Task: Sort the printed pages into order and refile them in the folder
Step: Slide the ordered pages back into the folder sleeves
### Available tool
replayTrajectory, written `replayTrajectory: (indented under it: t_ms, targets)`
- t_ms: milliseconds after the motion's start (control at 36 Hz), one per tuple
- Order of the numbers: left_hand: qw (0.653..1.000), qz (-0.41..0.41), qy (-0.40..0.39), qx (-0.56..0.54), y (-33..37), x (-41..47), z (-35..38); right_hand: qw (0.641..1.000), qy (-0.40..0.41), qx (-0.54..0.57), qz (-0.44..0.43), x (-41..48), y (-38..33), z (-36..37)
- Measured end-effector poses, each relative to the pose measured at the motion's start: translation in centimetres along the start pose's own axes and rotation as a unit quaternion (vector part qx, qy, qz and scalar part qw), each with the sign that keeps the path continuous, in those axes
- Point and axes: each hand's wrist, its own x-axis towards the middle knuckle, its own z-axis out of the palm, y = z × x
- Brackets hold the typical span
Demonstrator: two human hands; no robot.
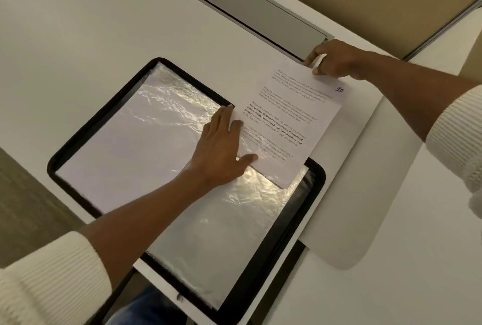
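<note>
An open black-edged folder point(86, 131) with clear plastic sleeves point(161, 105) lies on the white table. A printed page point(294, 113) marked "10" in blue ink sits partly inside a sleeve on the folder's right side, its lower part under the plastic. My right hand point(335, 59) pinches the page's far corner. My left hand point(221, 147) rests flat on the sleeve at the page's left edge, fingers spread, thumb on the plastic over the page.
A grey cable hatch point(250, 9) is set into the table behind the folder. Under the page lies another white sheet or board point(347, 220), reaching toward the right. The table's near edge runs by the folder; floor shows at the lower left.
</note>
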Motion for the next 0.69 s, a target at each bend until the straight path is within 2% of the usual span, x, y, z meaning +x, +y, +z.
replayTrajectory:
  t_ms: [111,250,472,694]
  targets:
    - [1.000,0.018,-0.013,0.008,-1.2,-2.0,0.6,1.000,-0.007,-0.009,-0.010,-0.1,-0.2,-0.2]
    - [0.998,0.050,0.000,0.025,-1.3,-3.2,1.4,0.999,-0.035,0.012,0.026,-0.3,0.0,-0.1]
    - [0.995,0.070,-0.010,0.064,-1.2,-3.8,2.6,0.994,-0.084,0.053,0.038,-0.9,-0.1,0.7]
    - [0.995,0.074,-0.003,0.068,-1.0,-4.3,2.8,0.995,-0.060,0.068,0.036,-1.2,0.0,1.3]
